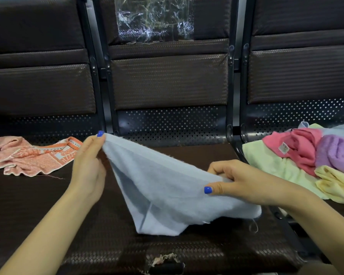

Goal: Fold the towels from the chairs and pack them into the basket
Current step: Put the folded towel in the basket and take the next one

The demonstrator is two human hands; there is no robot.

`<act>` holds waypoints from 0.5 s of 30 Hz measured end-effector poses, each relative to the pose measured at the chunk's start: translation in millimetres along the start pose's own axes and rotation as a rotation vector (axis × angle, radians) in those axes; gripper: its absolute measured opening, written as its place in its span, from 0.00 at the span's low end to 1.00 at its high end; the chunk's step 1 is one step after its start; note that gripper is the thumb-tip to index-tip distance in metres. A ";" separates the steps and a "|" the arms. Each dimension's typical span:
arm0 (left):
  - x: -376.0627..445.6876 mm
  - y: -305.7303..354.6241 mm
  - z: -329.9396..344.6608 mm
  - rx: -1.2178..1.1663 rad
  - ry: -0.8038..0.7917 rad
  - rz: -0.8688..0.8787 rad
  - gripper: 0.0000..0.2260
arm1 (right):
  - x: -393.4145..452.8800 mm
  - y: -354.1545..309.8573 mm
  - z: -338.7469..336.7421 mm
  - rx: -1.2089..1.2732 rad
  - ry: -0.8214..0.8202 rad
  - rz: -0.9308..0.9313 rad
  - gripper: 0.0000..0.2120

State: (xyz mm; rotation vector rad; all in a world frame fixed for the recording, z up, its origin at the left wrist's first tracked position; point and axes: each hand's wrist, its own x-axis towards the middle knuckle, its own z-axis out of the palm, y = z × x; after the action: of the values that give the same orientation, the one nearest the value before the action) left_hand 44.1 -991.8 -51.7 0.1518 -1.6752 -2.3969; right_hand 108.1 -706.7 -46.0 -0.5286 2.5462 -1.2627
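Hands pinch opposite corners of pale blue towel (167, 183): left hand (88, 161); right hand (244, 182).

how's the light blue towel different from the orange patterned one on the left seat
The light blue towel is plain; the orange patterned towel carries a woven design. The blue one is held up, pinched by the left hand and right hand; the orange one lies crumpled and untouched. Both are unfolded.
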 end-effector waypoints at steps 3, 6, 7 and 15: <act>9.1 -3.1 -14.4 -0.022 0.139 -0.022 0.10 | -3.1 1.5 -5.0 -0.017 0.009 0.073 0.30; 13.3 -8.3 -26.1 0.003 0.218 -0.047 0.10 | -7.5 2.3 -9.1 -0.072 0.012 0.149 0.29; 14.1 -9.4 -29.0 0.012 0.233 -0.047 0.10 | -8.6 3.5 -10.0 -0.085 0.016 0.161 0.30; 6.9 -8.9 -29.3 0.094 0.163 0.035 0.11 | -10.4 19.8 -24.9 -0.441 0.182 0.311 0.10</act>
State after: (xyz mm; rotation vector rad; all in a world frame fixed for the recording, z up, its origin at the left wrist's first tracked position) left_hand 42.4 -1017.2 -69.9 0.3216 -1.7013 -2.2156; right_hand 104.0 -673.5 -46.5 -0.0855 2.9272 -0.6721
